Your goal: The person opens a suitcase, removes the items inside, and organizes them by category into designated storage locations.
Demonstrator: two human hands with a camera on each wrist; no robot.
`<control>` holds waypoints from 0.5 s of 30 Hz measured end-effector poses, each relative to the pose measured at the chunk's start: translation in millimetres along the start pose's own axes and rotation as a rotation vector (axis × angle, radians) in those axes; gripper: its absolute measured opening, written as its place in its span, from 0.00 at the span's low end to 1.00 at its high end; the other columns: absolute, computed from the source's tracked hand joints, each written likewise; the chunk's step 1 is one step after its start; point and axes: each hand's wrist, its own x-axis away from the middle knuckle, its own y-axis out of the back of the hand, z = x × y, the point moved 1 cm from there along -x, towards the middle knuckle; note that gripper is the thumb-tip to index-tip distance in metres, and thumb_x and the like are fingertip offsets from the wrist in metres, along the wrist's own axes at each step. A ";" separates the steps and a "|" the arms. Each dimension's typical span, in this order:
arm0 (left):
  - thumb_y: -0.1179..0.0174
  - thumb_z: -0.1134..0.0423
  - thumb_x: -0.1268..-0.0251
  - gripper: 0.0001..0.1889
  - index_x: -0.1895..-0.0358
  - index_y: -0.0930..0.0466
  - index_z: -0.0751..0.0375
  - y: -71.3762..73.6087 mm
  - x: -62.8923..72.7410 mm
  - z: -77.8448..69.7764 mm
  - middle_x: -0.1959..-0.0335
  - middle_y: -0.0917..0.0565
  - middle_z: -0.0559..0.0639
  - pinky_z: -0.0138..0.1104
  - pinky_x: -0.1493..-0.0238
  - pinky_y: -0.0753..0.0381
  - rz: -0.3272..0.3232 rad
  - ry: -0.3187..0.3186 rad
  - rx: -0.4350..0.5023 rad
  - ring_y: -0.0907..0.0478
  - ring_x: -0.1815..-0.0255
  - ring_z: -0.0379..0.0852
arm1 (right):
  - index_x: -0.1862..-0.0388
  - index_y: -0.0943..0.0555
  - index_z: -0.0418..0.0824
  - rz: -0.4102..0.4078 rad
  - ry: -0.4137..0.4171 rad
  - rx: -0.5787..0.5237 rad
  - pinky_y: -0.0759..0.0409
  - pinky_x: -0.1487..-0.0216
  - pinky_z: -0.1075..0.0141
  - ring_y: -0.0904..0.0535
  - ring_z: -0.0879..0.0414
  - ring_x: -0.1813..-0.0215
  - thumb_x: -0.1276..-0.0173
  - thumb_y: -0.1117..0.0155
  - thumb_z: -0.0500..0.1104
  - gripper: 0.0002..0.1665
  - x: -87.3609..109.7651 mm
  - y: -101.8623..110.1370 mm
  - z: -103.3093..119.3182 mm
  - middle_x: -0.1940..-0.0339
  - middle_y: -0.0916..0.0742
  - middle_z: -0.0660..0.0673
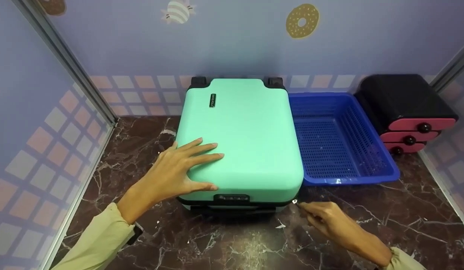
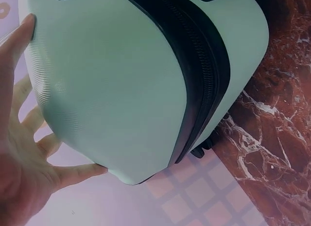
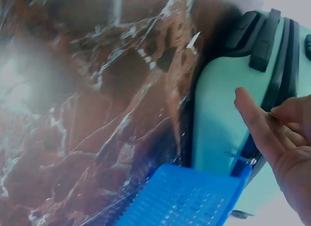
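Note:
A mint-green suitcase (image 1: 247, 138) lies flat on the dark marbled surface, its wheels toward the back wall. My left hand (image 1: 175, 165) rests on its near left part with the fingers spread; the left wrist view shows the same hand (image 2: 29, 158) along the shell's edge. A black zipper band (image 2: 199, 75) runs around the suitcase's side. At the near right corner my right hand (image 1: 329, 221) has its thumb and index finger pinched together. In the right wrist view this hand (image 3: 282, 133) pinches at the zipper band, apparently on the zipper pull, which the fingers mostly hide.
A blue perforated basket (image 1: 367, 180) stands right beside the suitcase. Behind it on the right is a small black cabinet (image 1: 415, 93) with pink drawers. Patterned wall panels (image 1: 235, 45) enclose the back and sides. A combination lock (image 1: 232, 198) sits on the suitcase's near side.

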 end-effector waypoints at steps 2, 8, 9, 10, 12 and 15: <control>0.30 0.29 0.44 0.40 0.27 0.23 0.35 -0.4 0.5 -0.5 0.23 0.26 0.42 0.76 0.30 0.39 0.002 0.008 0.005 0.34 0.20 0.58 | 0.49 0.16 0.21 0.033 0.002 -0.061 0.17 0.69 0.81 0.11 0.55 0.71 0.43 0.35 0.15 0.21 -2.6 -3.5 3.7 0.64 0.09 0.34; 0.28 0.31 0.44 0.39 0.28 0.22 0.36 -0.9 -0.1 -2.5 0.24 0.26 0.42 0.76 0.30 0.39 -0.001 0.016 0.017 0.34 0.20 0.60 | 0.49 0.15 0.23 0.041 0.014 -0.156 0.15 0.67 0.78 0.11 0.56 0.71 0.39 0.34 0.18 0.19 -10.6 -19.2 10.5 0.62 0.08 0.33; 0.28 0.32 0.44 0.39 0.28 0.22 0.36 -1.0 -0.3 -2.5 0.24 0.26 0.43 0.76 0.30 0.39 -0.003 0.015 0.017 0.34 0.20 0.60 | 0.49 0.15 0.23 0.036 0.020 -0.165 0.15 0.68 0.79 0.11 0.56 0.72 0.39 0.34 0.18 0.19 -12.1 -22.2 11.8 0.63 0.08 0.33; 0.28 0.32 0.44 0.39 0.28 0.22 0.36 -1.1 -0.5 -2.5 0.24 0.25 0.43 0.76 0.29 0.39 -0.006 0.013 0.015 0.34 0.20 0.60 | 0.49 0.15 0.23 0.032 0.032 -0.165 0.16 0.67 0.79 0.12 0.56 0.72 0.40 0.34 0.18 0.19 -14.1 -25.5 13.1 0.63 0.08 0.34; 0.28 0.31 0.45 0.39 0.28 0.22 0.37 -0.8 -0.9 -2.5 0.24 0.25 0.43 0.75 0.29 0.38 -0.012 0.011 0.009 0.34 0.20 0.60 | 0.48 0.15 0.23 0.028 0.063 -0.148 0.16 0.67 0.80 0.12 0.57 0.71 0.40 0.33 0.19 0.20 -19.4 -32.7 16.0 0.63 0.08 0.35; 0.28 0.31 0.45 0.40 0.28 0.21 0.38 -0.2 -2.1 -2.5 0.24 0.25 0.44 0.72 0.28 0.36 -0.020 0.008 0.000 0.33 0.21 0.60 | 0.47 0.15 0.24 0.016 0.129 -0.077 0.16 0.65 0.79 0.12 0.57 0.70 0.42 0.31 0.20 0.22 -30.5 -44.2 20.6 0.62 0.08 0.36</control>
